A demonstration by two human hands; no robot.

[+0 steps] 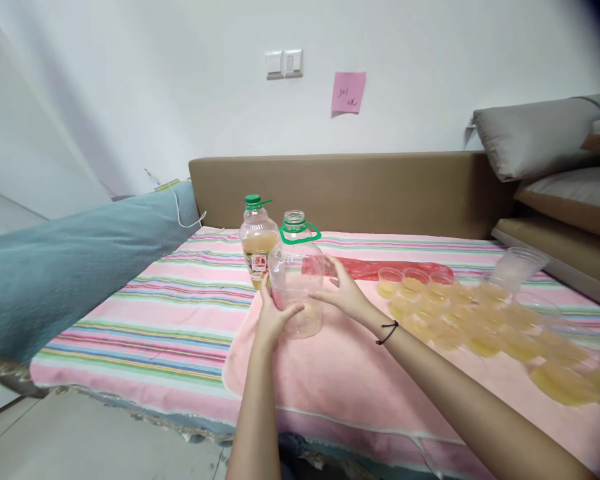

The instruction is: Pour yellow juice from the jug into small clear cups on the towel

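Observation:
A large clear plastic bottle [296,270] with an uncapped mouth and a green carrying ring round its neck stands upright on a pink cloth [340,373]. My left hand [273,319] grips its lower left side, thumb across the front. On the opposite side my right hand [347,291] holds it between thumb and fingers; some fingertips are hard to make out through the plastic. Just behind to the left is a similar bottle [254,243] with a green cap, a label and yellowish liquid inside, partly hidden by the clear one.
Several clear cups [440,293] of yellow liquid stand in rows at right, beside a tilted stack of cups [517,268]. A red plastic bag [375,269] lies behind. Cushions [540,137] are piled at far right, and a brown backrest [350,193] runs along the wall.

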